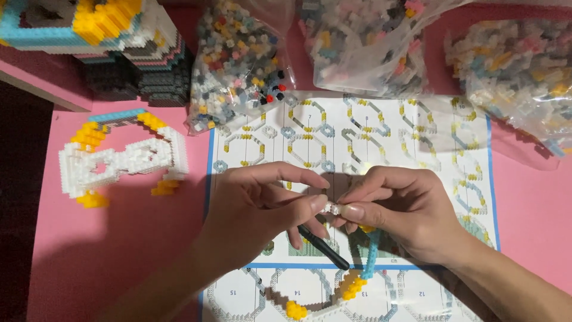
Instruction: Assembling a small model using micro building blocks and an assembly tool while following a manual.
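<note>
Bricks (331, 208), a tiny white cluster, sit pinched between the two hands above the middle of the instruction sheet (381, 128). Left hand (262, 206) closes thumb and forefinger on the cluster's left end; its other fingers curl loosely, and a thin black tool (325, 247) slants down and to the right from under them, though I cannot tell how firmly it is gripped. Right hand (405, 209) meets it from the other side, thumb and forefinger shut on the cluster's right end, fingertips of both hands nearly touching. Below the right hand hangs a light blue strip (372, 253) of bricks, which joins a curved chain with yellow bricks (354, 287) lying on the sheet's lower edge.

The sheet, white with a blue border and rows of printed loop diagrams, lies on a pink mat (119, 250). Left of the sheet, on the mat, rests a white and yellow brick build (122, 161) with a blue strip on top. In the upper left corner stands a tall stack (107, 42) of layered brick pieces, white, blue, yellow and dark. Along the top, three clear bags (369, 42) of mixed small bricks lie side by side, the left and right ones overlapping the sheet's top corners.
</note>
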